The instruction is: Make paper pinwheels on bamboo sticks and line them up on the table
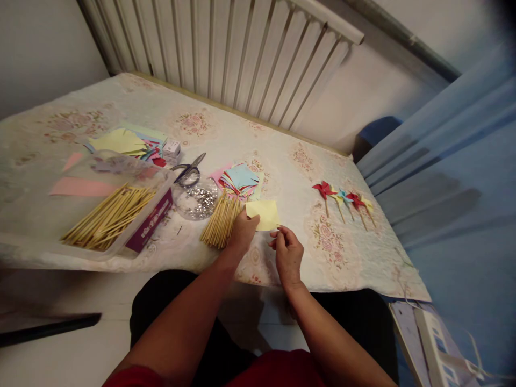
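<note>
My left hand (242,230) pinches a pale yellow paper square (264,215) by its left edge, thumb on top. The square is held just above the tablecloth. Beside the paper's lower right corner is my right hand (287,247), its thumb and fingertips drawn together; what they hold, if anything, is too small to make out. A pile of thin wooden sticks (217,223) lies right by my left hand and is partly hidden by it. Behind the paper is a stack of coloured paper squares (239,178), a blue one on top.
A clear tub of small metal pieces (196,201) stands left of the sticks, with scissors (189,171) behind it. Farther left is a plastic box (161,188) holding more sticks. Several finished paper pinwheels (344,199) lie at the right. A radiator (226,54) borders the table's back.
</note>
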The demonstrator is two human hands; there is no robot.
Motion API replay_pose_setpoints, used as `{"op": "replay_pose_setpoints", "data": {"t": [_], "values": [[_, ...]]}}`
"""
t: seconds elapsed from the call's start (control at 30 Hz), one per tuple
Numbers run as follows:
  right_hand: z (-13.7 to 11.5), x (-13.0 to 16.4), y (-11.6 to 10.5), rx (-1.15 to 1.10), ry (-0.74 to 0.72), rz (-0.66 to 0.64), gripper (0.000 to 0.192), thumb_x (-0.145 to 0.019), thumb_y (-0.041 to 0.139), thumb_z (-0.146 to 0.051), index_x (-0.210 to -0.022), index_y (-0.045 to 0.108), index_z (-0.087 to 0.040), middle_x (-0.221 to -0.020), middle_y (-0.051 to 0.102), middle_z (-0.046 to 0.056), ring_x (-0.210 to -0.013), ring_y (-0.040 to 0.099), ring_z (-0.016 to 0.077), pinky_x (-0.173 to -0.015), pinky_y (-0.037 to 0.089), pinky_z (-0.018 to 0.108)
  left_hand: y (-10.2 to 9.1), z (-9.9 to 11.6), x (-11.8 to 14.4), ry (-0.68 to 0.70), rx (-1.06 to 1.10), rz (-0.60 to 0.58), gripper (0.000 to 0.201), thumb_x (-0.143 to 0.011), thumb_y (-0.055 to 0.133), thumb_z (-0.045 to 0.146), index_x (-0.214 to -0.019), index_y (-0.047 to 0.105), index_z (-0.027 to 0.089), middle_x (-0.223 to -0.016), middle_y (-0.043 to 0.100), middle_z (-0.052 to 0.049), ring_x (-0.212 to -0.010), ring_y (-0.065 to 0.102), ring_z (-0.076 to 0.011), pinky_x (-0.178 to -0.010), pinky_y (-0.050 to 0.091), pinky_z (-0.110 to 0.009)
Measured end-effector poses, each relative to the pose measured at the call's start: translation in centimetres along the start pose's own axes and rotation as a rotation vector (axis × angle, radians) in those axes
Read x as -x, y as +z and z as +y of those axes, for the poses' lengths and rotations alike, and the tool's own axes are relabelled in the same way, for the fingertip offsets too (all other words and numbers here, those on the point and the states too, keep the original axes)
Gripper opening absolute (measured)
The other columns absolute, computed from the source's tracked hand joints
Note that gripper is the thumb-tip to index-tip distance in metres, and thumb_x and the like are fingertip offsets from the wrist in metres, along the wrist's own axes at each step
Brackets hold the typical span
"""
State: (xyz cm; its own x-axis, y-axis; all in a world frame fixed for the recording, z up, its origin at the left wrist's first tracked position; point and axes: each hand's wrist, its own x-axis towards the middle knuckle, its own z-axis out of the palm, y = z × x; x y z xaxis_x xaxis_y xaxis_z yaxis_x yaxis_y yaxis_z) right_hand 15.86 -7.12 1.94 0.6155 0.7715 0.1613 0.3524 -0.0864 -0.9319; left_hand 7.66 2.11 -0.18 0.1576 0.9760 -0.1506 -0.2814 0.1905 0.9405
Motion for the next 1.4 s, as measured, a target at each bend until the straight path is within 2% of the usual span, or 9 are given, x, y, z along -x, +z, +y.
{"op": "replay_pose_setpoints", "data": {"t": [0.23, 0.37, 0.47, 0.57, 0.77, 0.93, 1.07, 1.23, 1.4], "values": [[-1.2, -0.6, -1.1, -0.025, 0.130, -0.151, 0.030, -0.081, 0.049, -0.033, -0.100, 0.065, -0.016, -0.075, 0.068, 0.002, -0.047, 0.055, 0.0124, -0.050, 0.045, 0.026, -0.3, -0.1, 0.0, 0.041, -0.273, 0.028, 0.023, -0.071, 0.057, 0.023, -0.089, 0.064, 0.012, -0.077, 0.067, -0.004, -0.065, 0.057, -0.0144, -0.058, 0.042, -0.023], [-1.6, -1.5, -1.9, 0.073, 0.170, -0.246, 0.033, -0.078, 0.048, -0.033, -0.098, 0.069, -0.016, -0.065, 0.065, 0.000, -0.041, 0.049, 0.0116, -0.044, 0.039, 0.025, -0.1, 0.3, 0.2, 0.058, -0.346, 0.012, 0.021, -0.070, 0.058, 0.021, -0.089, 0.065, 0.013, -0.073, 0.065, -0.003, -0.066, 0.055, -0.0135, -0.059, 0.040, -0.022], [-1.3, -2.0, -2.5, 0.255, 0.059, -0.268, 0.031, -0.075, 0.049, -0.029, -0.092, 0.072, -0.017, -0.062, 0.065, 0.000, -0.048, 0.053, 0.0139, -0.051, 0.041, 0.026, 0.0, 0.7, 0.4, 0.048, -0.397, 0.007, 0.018, -0.069, 0.059, 0.019, -0.085, 0.064, 0.013, -0.070, 0.063, -0.002, -0.064, 0.053, -0.0132, -0.059, 0.040, -0.022], [-0.8, -2.3, -3.0, 0.398, -0.108, -0.220, 0.026, -0.074, 0.051, -0.025, -0.087, 0.074, -0.019, -0.065, 0.067, 0.001, -0.059, 0.057, 0.0160, -0.061, 0.042, 0.028, 0.0, 0.8, 0.4, 0.023, -0.434, -0.027, 0.017, -0.070, 0.059, 0.021, -0.084, 0.064, 0.013, -0.070, 0.063, -0.002, -0.063, 0.053, -0.0133, -0.059, 0.040, -0.023], [0.0, -2.6, -3.2, 0.370, -0.204, -0.168, 0.020, -0.077, 0.057, -0.032, -0.081, 0.072, -0.019, -0.067, 0.064, 0.001, -0.060, 0.052, 0.0151, -0.060, 0.039, 0.027, -0.1, -0.3, 0.1, -0.005, -0.218, -0.111, 0.029, -0.068, 0.060, 0.023, -0.094, 0.066, 0.012, -0.079, 0.067, -0.005, -0.072, 0.060, -0.0161, -0.064, 0.046, -0.024], [0.3, -2.9, -3.1, 0.285, -0.240, -0.129, 0.021, -0.077, 0.060, -0.032, -0.090, 0.072, -0.020, -0.074, 0.063, 0.001, -0.062, 0.050, 0.0142, -0.062, 0.041, 0.027, 0.1, -0.4, 0.1, -0.039, -0.094, -0.135, 0.029, -0.066, 0.063, 0.022, -0.092, 0.067, 0.011, -0.079, 0.069, -0.006, -0.072, 0.062, -0.0173, -0.066, 0.049, -0.026], [0.4, -3.1, -3.1, 0.233, -0.260, -0.183, 0.023, -0.079, 0.059, -0.032, -0.096, 0.072, -0.022, -0.082, 0.064, 0.002, -0.063, 0.049, 0.0136, -0.064, 0.041, 0.028, 0.2, -0.3, 0.1, -0.065, -0.047, -0.153, 0.029, -0.065, 0.063, 0.021, -0.092, 0.067, 0.010, -0.082, 0.070, -0.007, -0.070, 0.063, -0.0169, -0.065, 0.050, -0.026], [0.2, -3.5, -3.1, 0.196, -0.272, -0.276, 0.020, -0.081, 0.059, -0.034, -0.090, 0.072, -0.022, -0.081, 0.064, 0.002, -0.064, 0.049, 0.0136, -0.065, 0.040, 0.028, 0.3, -0.4, 0.1, -0.090, 0.014, -0.200, 0.034, -0.064, 0.064, 0.020, -0.096, 0.067, 0.009, -0.084, 0.070, -0.008, -0.069, 0.063, -0.0168, -0.062, 0.050, -0.025], [0.1, -3.7, -3.0, 0.172, -0.264, -0.315, 0.021, -0.081, 0.060, -0.038, -0.085, 0.072, -0.022, -0.077, 0.062, 0.001, -0.064, 0.049, 0.0135, -0.064, 0.041, 0.027, 0.3, -0.2, 0.3, -0.120, 0.069, -0.240, 0.036, -0.064, 0.065, 0.023, -0.097, 0.067, 0.008, -0.083, 0.070, -0.008, -0.066, 0.062, -0.0157, -0.062, 0.049, -0.026]]}}
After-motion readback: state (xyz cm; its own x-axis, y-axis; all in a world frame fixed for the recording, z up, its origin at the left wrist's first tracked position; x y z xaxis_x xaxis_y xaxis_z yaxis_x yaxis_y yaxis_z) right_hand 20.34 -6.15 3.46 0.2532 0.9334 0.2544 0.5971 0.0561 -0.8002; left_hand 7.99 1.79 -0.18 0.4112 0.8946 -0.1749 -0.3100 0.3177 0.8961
